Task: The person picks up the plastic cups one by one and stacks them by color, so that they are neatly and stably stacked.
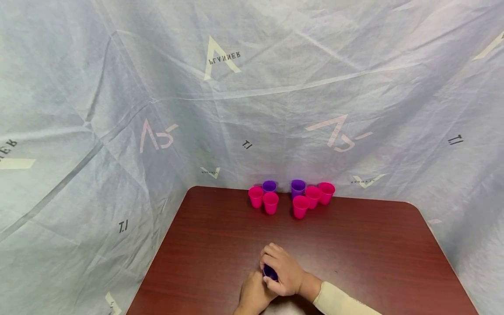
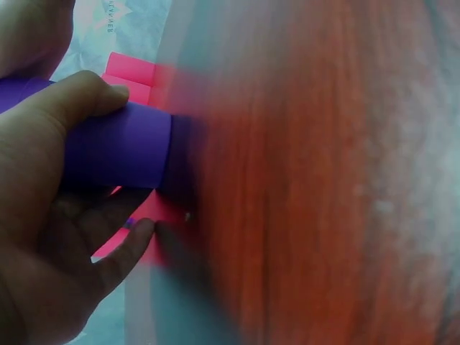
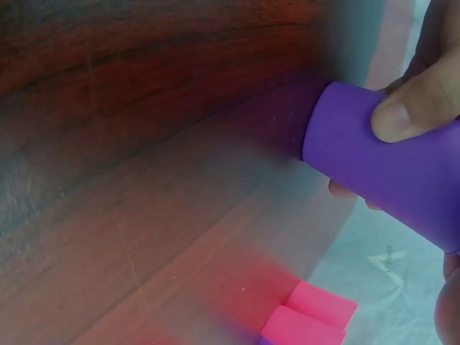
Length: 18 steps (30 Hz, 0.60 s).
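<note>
A purple cup [image 1: 271, 273] stands upright between my two hands near the front of the table. My left hand [image 1: 253, 292] grips its side; in the left wrist view the thumb lies along the purple wall [image 2: 118, 151], and the lower fingers are spread. From above, my right hand [image 1: 285, 272] curls around the rim, fingers on the far side and thumb on the near side. The base sits right at the tabletop in the right wrist view, where the purple side [image 3: 381, 158] shows plainly. Part of the cup's mouth is hidden by the right hand.
Toward the back of the brown table [image 1: 354, 253] stand two groups of upright cups. The left group has two pink cups [image 1: 271, 204] and a purple cup [image 1: 269, 186]; the right has three pink cups [image 1: 301, 207] and a purple cup [image 1: 298, 188]. Grey printed sheeting [image 1: 260, 109] hangs behind.
</note>
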Available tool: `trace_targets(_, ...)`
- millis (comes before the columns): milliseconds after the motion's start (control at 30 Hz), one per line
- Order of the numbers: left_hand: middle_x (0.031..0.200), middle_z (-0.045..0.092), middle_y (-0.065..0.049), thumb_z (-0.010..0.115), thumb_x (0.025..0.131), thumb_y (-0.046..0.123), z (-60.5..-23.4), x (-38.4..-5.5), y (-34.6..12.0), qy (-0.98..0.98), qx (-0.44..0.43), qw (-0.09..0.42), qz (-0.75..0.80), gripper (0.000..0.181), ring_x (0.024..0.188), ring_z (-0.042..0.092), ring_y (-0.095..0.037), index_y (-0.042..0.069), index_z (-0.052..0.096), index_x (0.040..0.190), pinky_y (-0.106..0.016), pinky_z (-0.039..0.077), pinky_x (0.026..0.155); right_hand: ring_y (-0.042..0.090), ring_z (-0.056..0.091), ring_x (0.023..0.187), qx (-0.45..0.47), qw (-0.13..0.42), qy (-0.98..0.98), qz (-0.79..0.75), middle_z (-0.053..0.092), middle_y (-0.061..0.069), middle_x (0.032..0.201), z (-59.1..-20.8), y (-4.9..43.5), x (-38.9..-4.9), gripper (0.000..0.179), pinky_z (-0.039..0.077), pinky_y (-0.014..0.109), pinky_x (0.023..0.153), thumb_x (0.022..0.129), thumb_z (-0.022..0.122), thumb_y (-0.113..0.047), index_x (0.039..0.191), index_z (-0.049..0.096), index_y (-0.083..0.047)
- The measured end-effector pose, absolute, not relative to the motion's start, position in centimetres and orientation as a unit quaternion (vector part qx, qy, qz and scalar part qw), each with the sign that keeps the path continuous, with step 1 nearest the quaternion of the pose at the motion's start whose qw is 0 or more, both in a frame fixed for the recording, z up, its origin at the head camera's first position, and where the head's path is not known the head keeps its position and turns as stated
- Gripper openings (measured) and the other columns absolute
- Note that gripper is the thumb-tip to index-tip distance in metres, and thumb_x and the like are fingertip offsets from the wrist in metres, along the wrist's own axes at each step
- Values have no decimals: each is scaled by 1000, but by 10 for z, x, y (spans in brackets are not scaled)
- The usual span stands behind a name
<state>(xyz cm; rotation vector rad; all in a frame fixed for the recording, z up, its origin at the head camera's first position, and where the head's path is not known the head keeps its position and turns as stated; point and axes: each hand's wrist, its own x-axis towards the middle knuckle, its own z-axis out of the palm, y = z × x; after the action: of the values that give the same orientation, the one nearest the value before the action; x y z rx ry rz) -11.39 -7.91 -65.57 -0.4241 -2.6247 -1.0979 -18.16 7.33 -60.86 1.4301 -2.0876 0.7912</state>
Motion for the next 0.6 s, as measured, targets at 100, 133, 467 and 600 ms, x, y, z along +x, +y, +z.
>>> trace_targets(100,88,73,6,83,77,26,-655,-113,-77,-898,-142,129,-395,34,74,62,2,19,66,106,-19,49,58,7,52,94,519,245,-763,296,58,-7,103,-610,73,-181,22,45,23,87,75,62,-33,94,60,-22)
trace_targets(133,94,74,6,84,77,26,-655,-113,-76,-896,-140,133,-400,40,80,65,0,18,65,111,-21,53,63,8,52,95,520,247,-762,297,59,-6,104,-610,73,-181,22,45,24,88,76,61,-34,94,60,-22)
trace_targets(467,134,69,-14,87,78,18,-645,-112,-67,-878,-133,206,-410,81,119,71,-26,1,47,147,-43,61,97,30,59,129,548,266,-733,303,61,12,138,-612,77,-182,50,44,43,113,90,56,-35,129,62,-4)
trace_targets(600,138,68,-15,87,77,15,-643,-114,-66,-875,-142,214,-409,84,123,70,-27,1,47,149,-45,60,100,41,48,146,553,264,-735,291,52,18,154,-610,79,-182,58,38,52,120,98,47,-39,140,55,1)
